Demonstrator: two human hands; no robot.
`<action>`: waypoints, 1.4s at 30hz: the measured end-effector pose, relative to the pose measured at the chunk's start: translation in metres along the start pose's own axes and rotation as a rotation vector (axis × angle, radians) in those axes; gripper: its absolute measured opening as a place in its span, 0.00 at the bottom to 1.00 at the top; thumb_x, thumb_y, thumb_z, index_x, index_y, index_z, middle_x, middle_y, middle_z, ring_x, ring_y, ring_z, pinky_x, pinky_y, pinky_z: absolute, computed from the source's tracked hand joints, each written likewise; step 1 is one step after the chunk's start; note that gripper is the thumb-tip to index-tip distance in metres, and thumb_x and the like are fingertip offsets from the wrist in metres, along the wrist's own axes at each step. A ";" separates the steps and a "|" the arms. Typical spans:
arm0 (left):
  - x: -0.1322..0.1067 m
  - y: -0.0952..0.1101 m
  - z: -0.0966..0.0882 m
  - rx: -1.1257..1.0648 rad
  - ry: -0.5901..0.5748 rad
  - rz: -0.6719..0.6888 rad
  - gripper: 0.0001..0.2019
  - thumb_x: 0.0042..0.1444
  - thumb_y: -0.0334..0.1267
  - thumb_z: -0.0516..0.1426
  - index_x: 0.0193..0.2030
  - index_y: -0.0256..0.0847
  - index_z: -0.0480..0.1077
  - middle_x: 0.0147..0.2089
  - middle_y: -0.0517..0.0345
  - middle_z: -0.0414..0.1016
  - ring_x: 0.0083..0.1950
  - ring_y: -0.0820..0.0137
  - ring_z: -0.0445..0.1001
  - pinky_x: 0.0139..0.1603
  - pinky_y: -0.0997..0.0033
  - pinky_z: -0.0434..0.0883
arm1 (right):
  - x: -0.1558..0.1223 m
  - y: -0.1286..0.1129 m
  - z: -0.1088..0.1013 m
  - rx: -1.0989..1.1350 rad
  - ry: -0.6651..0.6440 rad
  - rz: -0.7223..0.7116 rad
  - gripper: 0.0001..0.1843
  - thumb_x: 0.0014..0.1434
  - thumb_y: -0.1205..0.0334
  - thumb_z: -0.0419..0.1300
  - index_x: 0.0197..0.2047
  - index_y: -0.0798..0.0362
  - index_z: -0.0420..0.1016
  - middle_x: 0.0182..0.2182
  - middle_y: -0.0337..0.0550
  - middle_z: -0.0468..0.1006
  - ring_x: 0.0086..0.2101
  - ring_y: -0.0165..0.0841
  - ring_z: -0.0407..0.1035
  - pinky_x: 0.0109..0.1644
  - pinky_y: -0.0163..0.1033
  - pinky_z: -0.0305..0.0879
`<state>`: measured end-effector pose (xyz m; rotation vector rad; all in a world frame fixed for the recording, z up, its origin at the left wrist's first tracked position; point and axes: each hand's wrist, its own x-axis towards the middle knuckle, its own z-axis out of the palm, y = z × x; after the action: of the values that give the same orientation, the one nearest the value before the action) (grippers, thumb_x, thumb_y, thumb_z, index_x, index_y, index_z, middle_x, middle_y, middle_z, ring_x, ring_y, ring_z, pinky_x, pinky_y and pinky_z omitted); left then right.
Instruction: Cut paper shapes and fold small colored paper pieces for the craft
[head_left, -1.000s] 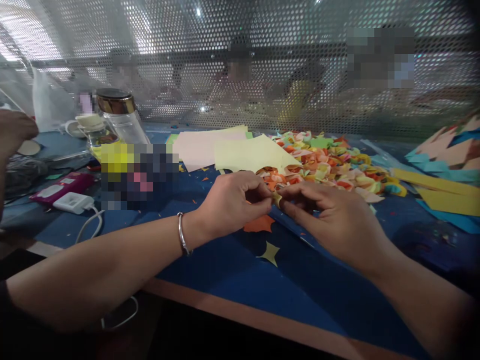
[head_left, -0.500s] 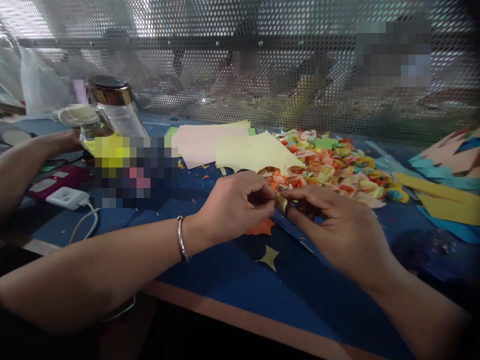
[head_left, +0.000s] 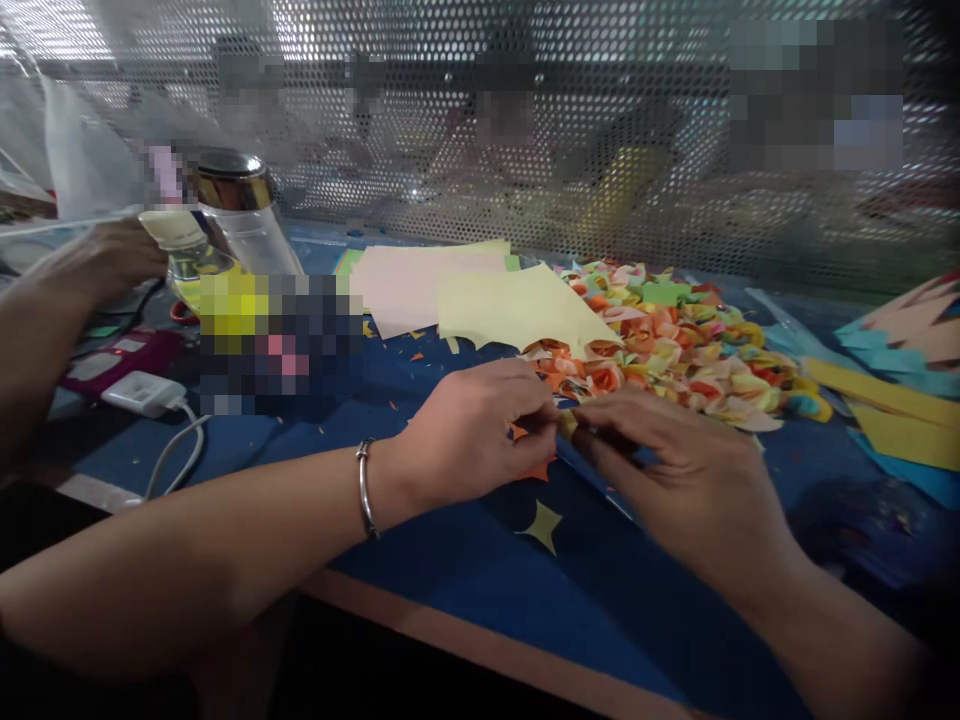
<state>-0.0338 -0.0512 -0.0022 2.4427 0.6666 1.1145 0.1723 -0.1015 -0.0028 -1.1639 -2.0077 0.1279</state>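
Note:
My left hand (head_left: 480,432), with a silver bangle at the wrist, pinches one side of a small yellow piece of paper (head_left: 568,425). From the other side my right hand (head_left: 675,465) grips the same piece between thumb and fingers. Most of the paper is hidden by my fingertips. Below the hands a pale yellow four-pointed paper cutout (head_left: 543,527) lies flat on the blue tabletop (head_left: 465,570). An orange paper cutout (head_left: 536,468) shows partly behind my left hand. Just beyond the hands spreads a heap of curled, colourful paper pieces (head_left: 675,350).
Paper sheets (head_left: 517,305) lie behind my hands. At left stand a bottle with yellow liquid (head_left: 184,265) and a gold-lidded clear flask (head_left: 259,235), near a white charger with a cable (head_left: 146,393). Another person's hand (head_left: 112,260) is there. A perforated metal screen (head_left: 420,130) rises behind.
The view has shifted slightly. Both of my hands still hold the yellow paper, now more covered by the fingers. The other person's hand at left has moved up and back from the bottle.

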 end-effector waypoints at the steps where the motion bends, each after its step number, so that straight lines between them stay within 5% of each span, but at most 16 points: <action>1: 0.000 0.000 0.000 0.036 -0.020 0.012 0.07 0.61 0.27 0.57 0.33 0.39 0.73 0.37 0.54 0.82 0.41 0.70 0.79 0.44 0.69 0.76 | 0.001 -0.001 0.000 -0.009 -0.006 -0.012 0.07 0.68 0.65 0.60 0.38 0.46 0.79 0.36 0.45 0.86 0.37 0.42 0.82 0.40 0.46 0.79; 20: -0.001 0.003 0.003 0.293 -0.203 0.104 0.09 0.63 0.23 0.52 0.37 0.38 0.71 0.38 0.55 0.79 0.40 0.70 0.77 0.37 0.72 0.74 | -0.004 -0.001 0.003 -0.132 -0.163 -0.083 0.12 0.68 0.70 0.54 0.33 0.50 0.73 0.30 0.46 0.80 0.30 0.37 0.77 0.31 0.40 0.70; 30: -0.001 -0.005 0.011 -0.026 -0.042 -0.072 0.07 0.56 0.26 0.57 0.30 0.40 0.69 0.31 0.59 0.74 0.34 0.72 0.73 0.36 0.72 0.72 | -0.003 0.004 0.002 -0.118 -0.191 -0.031 0.10 0.66 0.70 0.55 0.40 0.50 0.77 0.36 0.47 0.83 0.34 0.38 0.79 0.34 0.41 0.73; 42: -0.002 0.001 0.003 -0.130 -0.116 -0.159 0.05 0.51 0.26 0.58 0.30 0.39 0.73 0.30 0.60 0.75 0.32 0.75 0.73 0.33 0.75 0.71 | -0.002 -0.003 -0.001 -0.106 -0.238 -0.046 0.11 0.68 0.70 0.54 0.36 0.52 0.75 0.32 0.46 0.80 0.32 0.36 0.76 0.34 0.41 0.71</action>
<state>-0.0320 -0.0534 -0.0047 2.2812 0.7146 0.9179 0.1716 -0.1050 -0.0021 -1.2152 -2.2728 0.1439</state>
